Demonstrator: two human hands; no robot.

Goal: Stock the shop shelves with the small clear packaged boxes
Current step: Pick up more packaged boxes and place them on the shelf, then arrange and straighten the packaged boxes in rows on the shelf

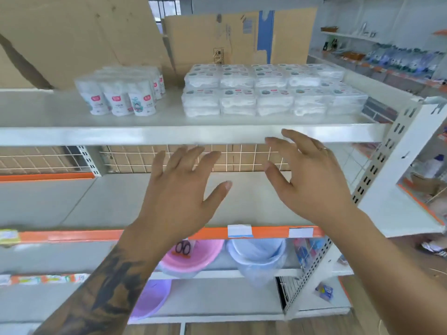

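We see the clear packaged boxes stacked in neat rows on the right half of the top shelf, two layers high at the front. Below that shelf's front edge we hold both hands up with nothing in them: the left hand has its fingers spread and straight, back facing us, a tattoo along the forearm; the right hand has fingers loosely parted, a ring on one, fingertips just beneath the shelf's edge. Left of the boxes on the same shelf stand white pouches. Well below the top shelf sit a pink basin and a pale blue bucket
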